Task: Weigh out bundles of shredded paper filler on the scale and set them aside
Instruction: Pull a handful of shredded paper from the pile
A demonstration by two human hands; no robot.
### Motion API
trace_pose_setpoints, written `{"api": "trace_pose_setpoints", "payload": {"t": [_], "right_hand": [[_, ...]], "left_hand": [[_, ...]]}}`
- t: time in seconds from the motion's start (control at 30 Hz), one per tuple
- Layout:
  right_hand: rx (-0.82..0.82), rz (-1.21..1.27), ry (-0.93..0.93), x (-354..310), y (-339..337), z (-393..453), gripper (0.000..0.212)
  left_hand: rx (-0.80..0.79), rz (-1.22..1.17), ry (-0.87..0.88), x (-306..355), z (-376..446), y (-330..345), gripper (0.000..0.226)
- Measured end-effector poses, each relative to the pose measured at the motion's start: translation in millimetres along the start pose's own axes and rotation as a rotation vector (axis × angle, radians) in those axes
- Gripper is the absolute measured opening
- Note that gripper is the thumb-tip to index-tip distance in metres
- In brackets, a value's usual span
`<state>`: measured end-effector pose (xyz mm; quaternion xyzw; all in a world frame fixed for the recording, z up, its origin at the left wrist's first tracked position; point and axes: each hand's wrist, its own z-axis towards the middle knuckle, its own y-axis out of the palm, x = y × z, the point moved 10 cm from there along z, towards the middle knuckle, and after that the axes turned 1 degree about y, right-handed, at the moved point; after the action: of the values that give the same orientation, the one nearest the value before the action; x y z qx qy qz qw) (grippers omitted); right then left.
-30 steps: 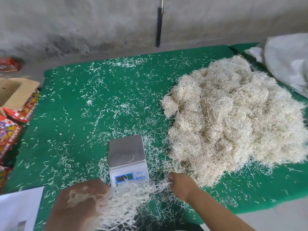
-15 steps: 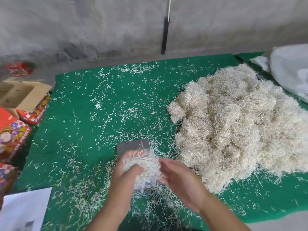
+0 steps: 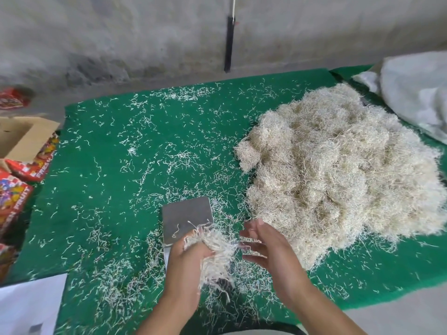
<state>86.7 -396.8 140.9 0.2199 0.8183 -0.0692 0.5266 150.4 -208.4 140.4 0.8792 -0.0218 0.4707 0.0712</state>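
The bundle of shredded paper (image 3: 216, 252) is gripped in the left hand (image 3: 187, 269), fingers curled round it, strands hanging down and fanning upward. It is held just above the near edge of the scale (image 3: 187, 217), whose steel platform lies directly beyond the hand, away from the person. The right hand (image 3: 266, 247) is beside the bundle with fingers spread, fingertips among its loose strands, holding nothing. The bulk pile (image 3: 338, 177) lies to the right on the green mat (image 3: 108, 177). The left hand is nearer the platform; placing likely needs a short forward move.
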Motion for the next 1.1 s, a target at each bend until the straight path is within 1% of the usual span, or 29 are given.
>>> {"api": "trace_pose_setpoints", "payload": {"t": [0.07, 0.1, 0.17, 0.2, 0.23, 0.3, 0.33, 0.37, 0.4, 0.47, 0.53, 0.57, 0.63, 0.67, 0.7, 0.77, 0.83, 0.93, 0.97, 1.0, 1.03, 1.1], "right_hand": [[-0.084, 0.127, 0.100, 9.7, 16.3, -0.2, 0.060], [-0.127, 0.196, 0.162, 12.9, 27.7, -3.2, 0.062], [-0.218, 0.348, 0.261, 22.3, 50.0, -7.7, 0.067], [-0.238, 0.402, 0.293, 24.9, 58.1, -9.3, 0.070], [-0.236, 0.434, 0.319, 23.9, 63.9, -11.4, 0.070], [-0.232, 0.484, 0.385, 24.8, 72.0, -12.7, 0.072], [-0.236, 0.506, 0.418, 27.9, 75.0, -12.2, 0.075], [-0.215, 0.500, 0.441, 31.9, 73.4, -11.1, 0.076], [-0.163, 0.465, 0.451, 37.8, 66.8, -8.0, 0.074], [-0.067, 0.372, 0.427, 44.9, 51.6, -2.2, 0.071], [-0.047, 0.292, 0.391, 45.0, 46.3, 0.9, 0.069], [-0.040, 0.255, 0.391, 47.2, 44.9, 2.2, 0.071], [-0.037, 0.198, 0.400, 52.5, 45.0, 3.9, 0.075], [-0.043, 0.181, 0.396, 53.5, 47.3, 6.0, 0.069], [-0.057, 0.175, 0.391, 53.9, 50.4, 7.4, 0.057], [-0.088, 0.171, 0.402, 54.5, 55.2, 9.3, 0.041], [-0.132, 0.147, 0.379, 52.6, 55.8, 13.3, 0.033], [-0.243, 0.118, 0.359, 57.2, 56.7, 12.9, 0.041], [-0.278, 0.070, 0.357, 60.0, 55.9, 12.5, 0.043], [-0.289, -0.001, 0.358, 64.9, 51.7, 14.4, 0.050], [-0.277, -0.083, 0.354, 71.6, 44.0, 19.2, 0.056], [-0.186, -0.291, 0.319, 88.5, 18.7, 40.2, 0.060]], "left_hand": [[0.015, -0.103, -0.056, -2.6, 2.2, 2.7, 0.050], [0.013, -0.107, -0.056, -2.2, 3.2, 7.0, 0.046], [-0.034, 0.003, -0.002, 2.8, 2.6, 22.6, 0.042], [-0.067, 0.129, 0.063, 4.9, 1.8, 30.8, 0.040], [-0.090, 0.351, 0.178, 9.4, 0.8, 38.8, 0.039], [-0.063, 0.927, 0.449, 17.1, -4.3, 52.0, 0.041], [-0.048, 1.081, 0.523, 18.6, -8.5, 57.3, 0.042], [-0.064, 1.144, 0.510, 13.5, -8.3, 59.1, 0.043], [-0.095, 1.162, 0.469, 7.9, -8.2, 59.5, 0.044], [-0.207, 1.117, 0.395, -8.3, -5.2, 59.6, 0.045], [-0.301, 0.981, 0.324, -22.0, -4.3, 58.8, 0.043], [-0.314, 0.918, 0.320, -23.0, -5.4, 57.2, 0.046], [-0.298, 0.849, 0.311, -24.4, -7.1, 51.0, 0.062], [-0.282, 0.829, 0.296, -25.9, -5.9, 46.8, 0.068], [-0.261, 0.810, 0.281, -27.0, -3.9, 41.9, 0.070], [-0.216, 0.778, 0.260, -26.1, -0.4, 29.2, 0.066], [-0.203, 0.777, 0.250, -23.3, 3.1, 17.0, 0.057], [-0.209, 0.735, 0.171, -32.7, 12.0, -2.8, 0.048], [-0.198, 0.702, 0.132, -37.8, 16.0, -10.6, 0.047], [-0.177, 0.674, 0.087, -43.0, 19.6, -19.5, 0.049], [-0.154, 0.651, 0.047, -47.1, 22.3, -28.5, 0.050], [-0.113, 0.634, 0.016, -50.8, 25.5, -44.7, 0.051]]}}
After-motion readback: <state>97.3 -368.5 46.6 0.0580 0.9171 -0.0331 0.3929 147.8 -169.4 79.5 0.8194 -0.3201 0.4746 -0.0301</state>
